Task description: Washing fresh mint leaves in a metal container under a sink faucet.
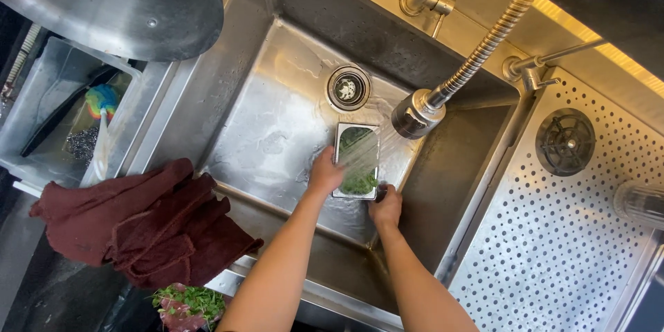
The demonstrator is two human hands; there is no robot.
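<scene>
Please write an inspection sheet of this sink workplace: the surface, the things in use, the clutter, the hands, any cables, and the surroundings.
Surface: steel sink, wet, round drain at the back.
Things in use: small rectangular steel pan holding green leaves, under water from the spray faucet.
Clutter: dark red cloths on the sink's left edge; leafy scraps at the bottom edge.
Hands: left hand on the pan's left side; right hand at its near right corner.
Cables: nothing seen; only the faucet's coiled metal hose.
Surroundings: perforated drainboard with glass rinser to the right; grey bin with a brush to the left; large steel bowl above it.
</scene>
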